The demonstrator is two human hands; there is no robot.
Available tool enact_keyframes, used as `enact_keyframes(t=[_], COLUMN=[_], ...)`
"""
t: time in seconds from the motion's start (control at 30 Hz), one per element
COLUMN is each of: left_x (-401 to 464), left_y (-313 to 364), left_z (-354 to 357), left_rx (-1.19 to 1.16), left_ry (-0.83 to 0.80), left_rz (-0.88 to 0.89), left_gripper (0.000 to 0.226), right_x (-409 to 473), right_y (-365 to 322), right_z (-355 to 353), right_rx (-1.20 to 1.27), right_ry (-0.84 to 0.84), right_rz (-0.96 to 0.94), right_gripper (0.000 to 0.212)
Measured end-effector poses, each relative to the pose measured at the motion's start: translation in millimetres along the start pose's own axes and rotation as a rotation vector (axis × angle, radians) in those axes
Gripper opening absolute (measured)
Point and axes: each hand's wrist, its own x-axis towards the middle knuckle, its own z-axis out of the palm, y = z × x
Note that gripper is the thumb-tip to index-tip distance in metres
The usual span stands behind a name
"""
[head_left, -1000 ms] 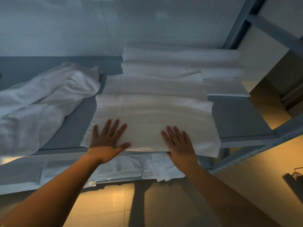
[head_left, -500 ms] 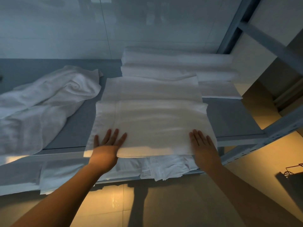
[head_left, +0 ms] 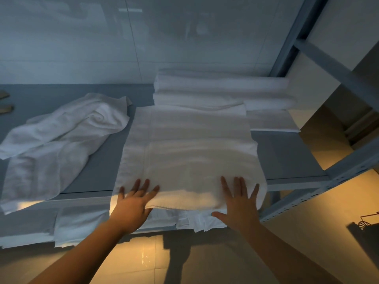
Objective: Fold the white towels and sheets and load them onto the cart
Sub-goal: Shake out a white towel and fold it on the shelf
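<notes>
Towel lies folded on the shelf; left hand and right hand, now spread apart, press flat, gripping nothing; smoothing appears nearly finished.

wall: pale glossy tiles | floor: glossy tile — warm yellow light | shelving frame: grey metal

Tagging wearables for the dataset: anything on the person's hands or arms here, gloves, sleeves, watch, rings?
Nothing visible. The left hand and right hand are bare, no gloves; no rings, watch or wristband show. Both forearms are uncovered down to the frame edge, with no sleeve in view.
</notes>
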Motion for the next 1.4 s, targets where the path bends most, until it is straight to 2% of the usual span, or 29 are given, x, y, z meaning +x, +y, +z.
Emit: enact_keyframes(t=[0.2, 0.37, 0.53, 0.7, 0.9, 1.0, 1.1, 1.2, 1.3, 1.4], left_x=[2, -3, -16, -31, -51, -59, -64, -72, -82, -92], left_y=[19, 22, 12, 6, 22, 31, 35, 38, 40, 38], left_z=[-22, -42, -61, -75, -99, -111, -119, -123, -125, -123], left_rx=[-0.055, -0.085, -0.137, -0.114, -0.141, -0.136, -0.114, -0.054, -0.003, 0.026], left_ry=[-0.094, -0.033, 0.134, 0.238, 0.459, 0.508, 0.535, 0.559, 0.600, 0.619], left_rz=[-0.044, -0.063, 0.001, 0.045, 0.114, 0.122, 0.112, 0.125, 0.152, 0.168], left_gripper=[0.052, 0.046, 0.039, 0.044, 0.036, 0.031, 0.030, 0.039, 0.044, 0.047], right_x=[4, 14, 12, -6, -25, -32, -41, -51, -62, -74], right_y=[-102, -137, -94, -20, 45, 60, 69, 79, 86, 92], right_z=[-10, -28, -26, -27, -47, -60, -69, -75, -80, -80], right_rx=[0.147, 0.178, 0.185, 0.171, 0.189, 0.169, 0.177, 0.215, 0.196, 0.170], right_ry=[0.208, 0.370, 0.488, 0.552, 0.627, 0.697, 0.719, 0.682, 0.786, 0.846], right_rz=[-0.170, -0.124, -0.091, -0.021, 0.003, 0.040, 0.085, 0.145, 0.086, 0.030], right_gripper=[0.094, 0.067, 0.054, 0.053, 0.047, 0.027, 0.026, 0.032, 0.026, 0.033])
